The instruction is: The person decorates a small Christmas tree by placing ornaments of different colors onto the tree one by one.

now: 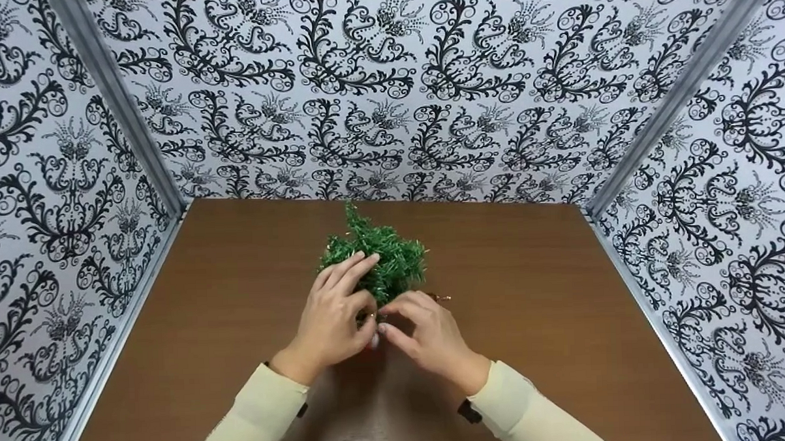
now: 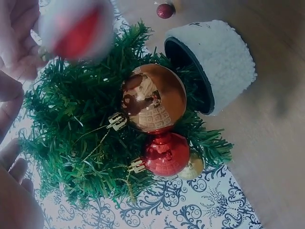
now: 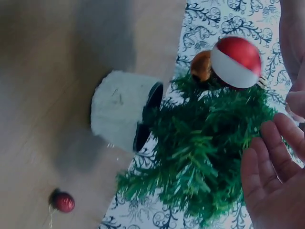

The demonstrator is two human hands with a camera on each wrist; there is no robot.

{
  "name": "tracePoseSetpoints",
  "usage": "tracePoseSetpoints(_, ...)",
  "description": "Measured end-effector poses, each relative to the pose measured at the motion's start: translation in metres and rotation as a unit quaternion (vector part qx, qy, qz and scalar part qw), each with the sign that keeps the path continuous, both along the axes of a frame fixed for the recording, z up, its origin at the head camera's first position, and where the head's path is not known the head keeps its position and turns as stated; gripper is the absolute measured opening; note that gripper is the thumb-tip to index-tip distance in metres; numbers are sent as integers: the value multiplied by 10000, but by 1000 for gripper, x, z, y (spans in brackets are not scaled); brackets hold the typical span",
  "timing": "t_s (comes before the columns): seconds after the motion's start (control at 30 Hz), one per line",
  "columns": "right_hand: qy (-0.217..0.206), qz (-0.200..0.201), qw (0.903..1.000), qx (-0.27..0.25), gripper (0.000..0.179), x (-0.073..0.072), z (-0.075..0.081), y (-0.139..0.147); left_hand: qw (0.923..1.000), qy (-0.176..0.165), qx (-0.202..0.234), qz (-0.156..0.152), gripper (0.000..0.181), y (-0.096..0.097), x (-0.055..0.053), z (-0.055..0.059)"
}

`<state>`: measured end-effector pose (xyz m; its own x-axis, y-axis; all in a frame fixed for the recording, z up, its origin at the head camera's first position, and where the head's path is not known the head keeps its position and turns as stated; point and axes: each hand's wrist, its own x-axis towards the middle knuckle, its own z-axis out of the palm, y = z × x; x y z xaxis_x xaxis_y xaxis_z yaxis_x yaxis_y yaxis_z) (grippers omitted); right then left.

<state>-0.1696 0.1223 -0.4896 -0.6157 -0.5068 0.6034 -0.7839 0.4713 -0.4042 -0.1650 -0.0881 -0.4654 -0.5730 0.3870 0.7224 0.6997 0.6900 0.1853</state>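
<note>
A small green artificial Christmas tree point(image 1: 394, 259) stands in a pot with a white fluffy cover point(image 3: 121, 107). On its near side my left hand point(image 1: 334, 317) and right hand point(image 1: 429, 330) meet, thumb and forefinger of each pinching at the top of a red-and-white bauble point(image 3: 237, 63). That bauble hangs just under the fingertips, blurred in the left wrist view; its loop is hidden by the fingers. My left hand's other fingers stretch over the branches. A copper bauble point(image 2: 155, 98), a red bauble point(image 2: 167, 154) and a small gold bauble point(image 2: 192, 166) hang on the tree's left side.
On the brown table point(image 1: 250, 251) lies a small dark red bauble point(image 3: 63, 201) with a thread loop, to the right of the tree. Black-and-white patterned walls point(image 1: 388, 83) enclose the table's back and sides, with grey metal posts point(image 1: 663, 113) at the corners.
</note>
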Motion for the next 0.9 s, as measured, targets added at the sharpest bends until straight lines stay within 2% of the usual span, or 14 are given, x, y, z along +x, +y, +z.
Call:
tracePoseSetpoints(0.23,-50,-216,9996,-173,8,1,-3,-11,9998,15,164,-67,10,0,-1,0)
tracePoseSetpoints(0.43,-2,-283,9986,-440,2,-2,-4,-11,9999,37,115,-27,11,0,-1,-2)
tracePoseSetpoints(0.67,260,-663,9967,-392,5,-6,-6,-9,9986,309,-91,410,11,4,-1,-5)
tracePoseSetpoints(0.9,573,-961,9935,-204,9,-10,-11,-9,9956,466,40,815,9,8,0,-8)
